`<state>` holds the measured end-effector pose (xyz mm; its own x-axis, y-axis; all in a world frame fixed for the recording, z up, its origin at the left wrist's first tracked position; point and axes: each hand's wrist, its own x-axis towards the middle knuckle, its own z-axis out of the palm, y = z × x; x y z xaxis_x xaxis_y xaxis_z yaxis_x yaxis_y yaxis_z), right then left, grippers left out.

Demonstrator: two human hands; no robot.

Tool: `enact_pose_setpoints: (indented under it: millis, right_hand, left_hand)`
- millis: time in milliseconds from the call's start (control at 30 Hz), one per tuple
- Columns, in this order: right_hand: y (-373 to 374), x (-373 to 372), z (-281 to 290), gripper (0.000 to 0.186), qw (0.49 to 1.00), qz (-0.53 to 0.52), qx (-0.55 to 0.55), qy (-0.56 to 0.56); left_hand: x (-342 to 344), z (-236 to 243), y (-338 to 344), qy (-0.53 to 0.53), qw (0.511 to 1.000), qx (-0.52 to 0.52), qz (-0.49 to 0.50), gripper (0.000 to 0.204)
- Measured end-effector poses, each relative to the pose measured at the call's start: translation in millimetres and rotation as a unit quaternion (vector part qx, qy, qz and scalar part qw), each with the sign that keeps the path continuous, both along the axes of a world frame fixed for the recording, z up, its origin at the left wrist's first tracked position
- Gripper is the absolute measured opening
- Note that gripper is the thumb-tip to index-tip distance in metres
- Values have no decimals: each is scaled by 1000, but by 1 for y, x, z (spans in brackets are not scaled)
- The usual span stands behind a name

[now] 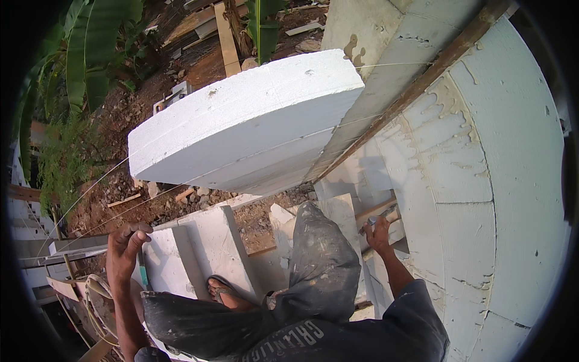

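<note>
My left hand [125, 248] is raised at the lower left, fingers bent but apart, with nothing visible in them. It is beside a pale lightweight concrete block [164, 258], with a narrow green strip near the wrist. At the right, my right hand [379, 234] is closed round a small greyish thing that I cannot make out, close to the block wall [464, 241]. Ahead of me stands a section of white block wall [241, 114]. Thin strings [90, 192] stretch along it. My sandalled foot [224, 293] rests among the blocks.
A long wooden post [416, 90] leans between the grey concrete column [362, 36] and the right wall, whose joints show dripped mortar. Beyond the white wall lie reddish soil, rubble and planks [227, 42]. Banana leaves [96, 48] hang at the upper left.
</note>
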<state>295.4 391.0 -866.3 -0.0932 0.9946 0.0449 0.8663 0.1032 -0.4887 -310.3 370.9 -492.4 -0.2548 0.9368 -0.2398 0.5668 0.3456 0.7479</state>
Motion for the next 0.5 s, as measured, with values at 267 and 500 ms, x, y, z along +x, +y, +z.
enact_pose_setpoints:
  millis: [267,500]
  right_hand:
    - [32,-86,172,28,922,-108,56,367]
    - [96,-103,294,54,905,-66,-126,400]
  left_hand:
    - [90,-34,83,192,927,65,-315,24]
    - [53,-44,100,300,884,233,-273,25]
